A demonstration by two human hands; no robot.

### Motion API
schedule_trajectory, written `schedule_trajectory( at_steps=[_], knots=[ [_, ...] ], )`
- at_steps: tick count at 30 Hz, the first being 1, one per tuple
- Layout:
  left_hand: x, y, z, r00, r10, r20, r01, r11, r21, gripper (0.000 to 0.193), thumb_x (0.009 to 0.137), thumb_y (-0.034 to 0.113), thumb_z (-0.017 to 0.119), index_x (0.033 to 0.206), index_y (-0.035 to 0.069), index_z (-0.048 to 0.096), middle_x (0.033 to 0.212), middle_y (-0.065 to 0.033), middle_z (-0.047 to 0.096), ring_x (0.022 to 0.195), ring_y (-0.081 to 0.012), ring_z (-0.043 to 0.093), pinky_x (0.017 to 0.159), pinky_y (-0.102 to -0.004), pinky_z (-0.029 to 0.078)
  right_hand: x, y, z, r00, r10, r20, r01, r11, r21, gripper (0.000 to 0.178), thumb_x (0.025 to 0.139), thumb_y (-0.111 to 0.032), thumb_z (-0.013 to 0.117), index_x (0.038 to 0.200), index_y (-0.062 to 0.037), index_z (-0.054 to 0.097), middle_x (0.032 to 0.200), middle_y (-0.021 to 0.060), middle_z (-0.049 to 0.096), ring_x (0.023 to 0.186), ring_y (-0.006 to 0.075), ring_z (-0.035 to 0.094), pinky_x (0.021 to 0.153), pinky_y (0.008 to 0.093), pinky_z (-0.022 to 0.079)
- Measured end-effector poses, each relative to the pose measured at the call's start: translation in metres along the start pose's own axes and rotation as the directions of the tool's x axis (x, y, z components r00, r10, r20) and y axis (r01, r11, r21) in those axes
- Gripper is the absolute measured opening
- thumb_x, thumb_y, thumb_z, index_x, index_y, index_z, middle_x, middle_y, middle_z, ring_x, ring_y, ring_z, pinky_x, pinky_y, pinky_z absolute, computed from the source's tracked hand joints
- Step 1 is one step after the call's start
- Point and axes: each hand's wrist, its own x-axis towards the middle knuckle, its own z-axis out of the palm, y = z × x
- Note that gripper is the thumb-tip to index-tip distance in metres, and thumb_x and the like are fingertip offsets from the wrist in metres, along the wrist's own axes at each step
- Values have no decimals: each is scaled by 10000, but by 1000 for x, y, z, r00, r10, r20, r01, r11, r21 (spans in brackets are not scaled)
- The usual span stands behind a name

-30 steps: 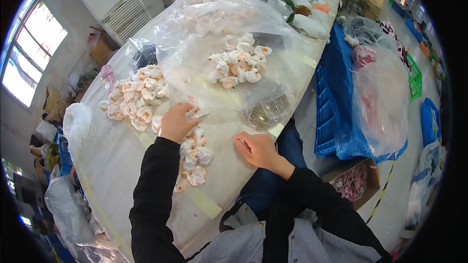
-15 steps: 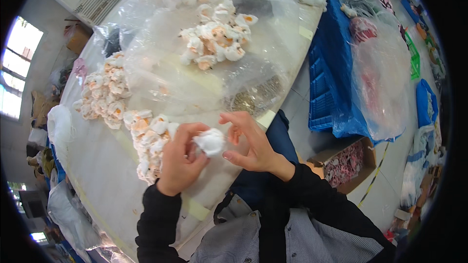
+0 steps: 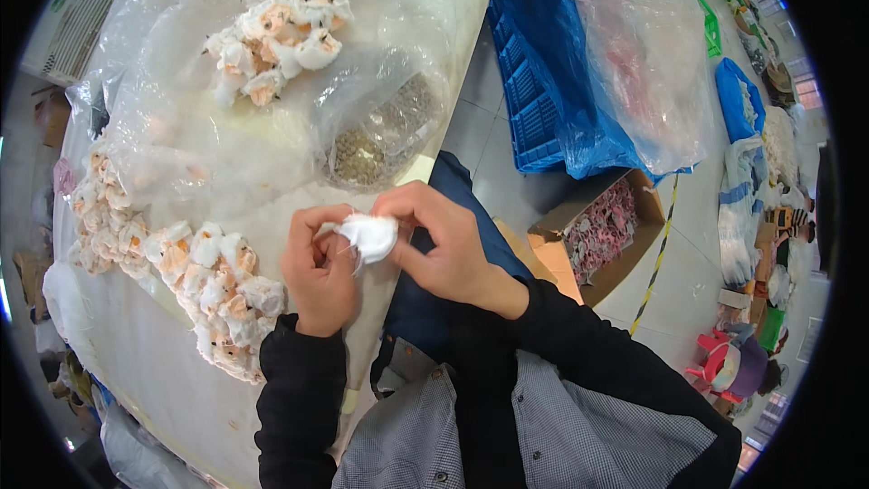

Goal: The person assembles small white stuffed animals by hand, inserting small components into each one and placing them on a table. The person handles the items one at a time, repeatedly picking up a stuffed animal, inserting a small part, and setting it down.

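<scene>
Between my hands, just above the table's near edge, is a small white fluffy plush piece point(image 3: 373, 237) with loose fibres. My left hand point(image 3: 317, 263) pinches its left side between thumb and fingers. At its right side are the closed thumb and fingers of my right hand point(image 3: 444, 240), pressing on the rim. To the left of my left hand lies a pile of white and peach plush pieces point(image 3: 222, 294) on the pale table point(image 3: 217, 430). A second pile of such pieces point(image 3: 281, 32), some with dark spots, rests on clear plastic sheeting farther off.
Beyond my hands a clear bag point(image 3: 376, 140) holds many small brownish bits. Right of the table, a blue crate point(image 3: 525, 95) carries blue sheeting and a clear bag with pinkish contents point(image 3: 638, 72). An open cardboard box of pink scraps point(image 3: 602, 231) stands on the floor.
My right hand, apart from the white plush piece before, has closed in on its right side. The view has swung right, so the table sits farther left.
</scene>
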Motion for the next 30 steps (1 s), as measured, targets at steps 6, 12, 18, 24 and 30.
schedule_trajectory(
  at_steps=[6, 12, 18, 24, 30],
  knots=[
    [1, -5, -14, 994, 12, 109, -28, 989, 143, 326, 794, -129, 708, 1057, 40, 614, 1069, -14, 638, 562, -14, 346, 518, -209, 285, -4, -3, 1, 987, -158, -23, 149, 965, -215, 325, 958, -78, 727, 1273, -5, 704, 1137, 133, 732, 979, 214, 738, 813, 310, 582],
    [0, -2, -8, 991, 128, 46, -133, 981, 141, 327, 802, -128, 701, 1077, 34, 632, 1083, -48, 667, 576, -35, 418, 521, -217, 339, -16, -8, 8, 987, -98, -130, 72, 979, -190, 239, 875, -46, 795, 1099, -7, 723, 1069, 145, 736, 921, 245, 740, 786, 320, 586],
    [6, 1, -11, 895, 391, 216, -439, 858, 267, 304, 817, -144, 683, 1083, 5, 689, 1061, -84, 701, 713, -101, 603, 602, -242, 465, -11, -10, 2, 969, -245, -42, 224, 934, -279, 273, 814, 60, 755, 1065, -39, 716, 1043, 124, 707, 859, 287, 715, 734, 332, 578],
    [-5, 2, -3, 977, 210, 32, -212, 962, 171, 264, 826, -155, 665, 1027, 11, 707, 974, -78, 715, 725, -100, 591, 610, -238, 450, -13, -10, -1, 964, -264, 9, 257, 927, -272, 277, 796, 65, 758, 1050, -40, 715, 1029, 116, 703, 882, 311, 713, 738, 351, 580],
    [-7, 4, -7, 982, 168, 82, -181, 966, 185, 284, 810, -178, 644, 1028, -7, 703, 989, -104, 722, 767, -115, 620, 652, -243, 481, -17, -12, -2, 961, -269, 59, 274, 913, -302, 238, 830, 41, 772, 1057, -14, 731, 1029, 131, 727, 866, 270, 729, 727, 331, 575]
  ],
)
